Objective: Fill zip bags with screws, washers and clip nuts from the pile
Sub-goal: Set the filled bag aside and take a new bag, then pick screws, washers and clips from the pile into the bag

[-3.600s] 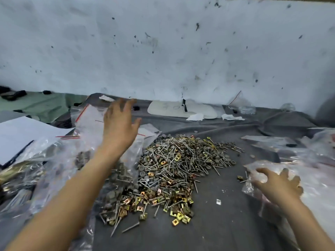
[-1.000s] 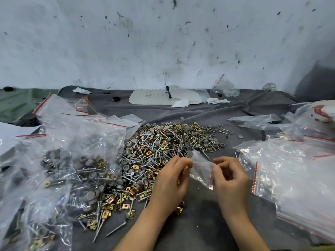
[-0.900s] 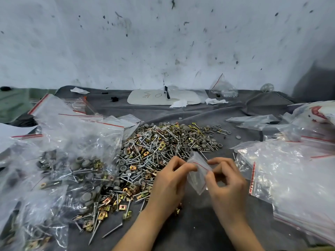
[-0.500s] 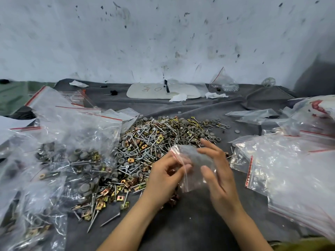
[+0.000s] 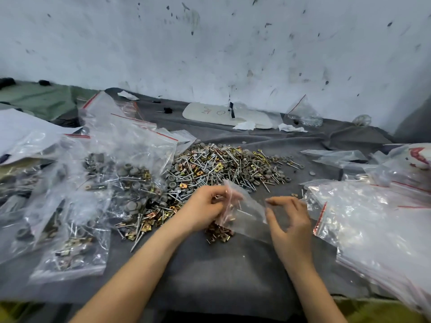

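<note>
1. Filled bags point(image 5: 98, 194) lie heaped at the left of the grey cloth point(image 5: 221, 271). Leave them where they are.

2. The pile point(image 5: 224, 169) of screws, washers and clip nuts sits just right of that heap, at the centre of the cloth and beyond the hands.

3. The left hand point(image 5: 205, 209) is at the near edge of the pile. Its fingers are curled and pinch one lip of a small clear zip bag point(image 5: 245, 206), which is held above the cloth and appears empty. Motion blur hides the exact grip.

4. A small cluster of clip nuts point(image 5: 218, 231) lies on the cloth directly under the bag.

5. The right hand point(image 5: 289, 220) is just right of the bag with its fingers loosely spread. Its index fingertip is at the bag's right edge, but it cannot be told whether the hand grips the film.

6. Empty bags point(image 5: 373, 224) are stacked at the far right.

Step in hand, as judged: opening the bag mouth.
- Pinch one lip with each hand and pull the lips apart evenly.
- Hold the mouth upward and close to the pile, to shorten each transfer.
- Feed screws in head first, because the points are likely to snag or pierce thin film.
</note>
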Available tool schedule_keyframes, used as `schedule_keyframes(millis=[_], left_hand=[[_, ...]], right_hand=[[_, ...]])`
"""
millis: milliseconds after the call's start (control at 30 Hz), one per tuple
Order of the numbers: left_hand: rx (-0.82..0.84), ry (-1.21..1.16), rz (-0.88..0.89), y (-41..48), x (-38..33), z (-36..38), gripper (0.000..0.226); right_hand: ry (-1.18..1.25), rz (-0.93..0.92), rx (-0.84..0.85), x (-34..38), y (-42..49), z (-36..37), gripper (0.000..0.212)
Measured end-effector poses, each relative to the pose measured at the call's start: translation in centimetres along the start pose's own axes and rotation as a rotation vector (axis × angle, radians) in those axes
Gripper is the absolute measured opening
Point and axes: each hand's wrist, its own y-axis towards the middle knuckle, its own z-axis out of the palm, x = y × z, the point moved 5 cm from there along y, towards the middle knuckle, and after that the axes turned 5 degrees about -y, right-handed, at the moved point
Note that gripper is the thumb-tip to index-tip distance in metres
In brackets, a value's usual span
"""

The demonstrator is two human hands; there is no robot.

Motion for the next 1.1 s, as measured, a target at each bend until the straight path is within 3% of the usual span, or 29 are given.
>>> schedule_keyframes(millis=[133,200,333,500,633,800,933,1000,1100], left_hand=[[0.009,-0.076,-0.019,-1.4,0.5,1.5,0.028],[0.058,-0.044,-0.028,-1.9,0.3,2.0,0.034],[0.148,-0.036,-0.092,-2.5,0.1,1.9,0.037],[0.172,0.076,0.004,-2.1,-0.9,1.7,0.031],[0.148,0.077,0.015,-2.0,-0.5,1.8,0.043],[0.050,0.046,0.037,-2.4,-0.5,1.3,0.027],[0.062,0.142,0.208,-4.1,-2.0,0.7,0.018],[0.003,0.211,0.265,-4.1,-2.5,0.1,0.003],[-0.015,0.176,0.222,-4.1,-2.0,-0.8,0.002]], right_hand=[[-0.091,-0.224,0.106,1.3,-1.6,0.8,0.030],[-0.089,-0.230,0.118,1.3,-2.1,1.0,0.029],[-0.043,-0.186,0.065,1.2,-2.4,0.4,0.005],[-0.011,-0.262,0.136,2.2,-2.4,0.6,0.033],[-0.130,-0.340,0.108,2.6,-2.3,1.2,0.021],[-0.144,-0.281,0.017,2.1,-2.3,0.0,0.010],[-0.094,-0.129,-0.039,2.2,-2.1,-0.5,0.007],[-0.053,-0.029,-0.018,2.6,-1.8,-0.2,0.012],[0.005,0.110,0.055,3.2,-1.8,0.7,0.023]])
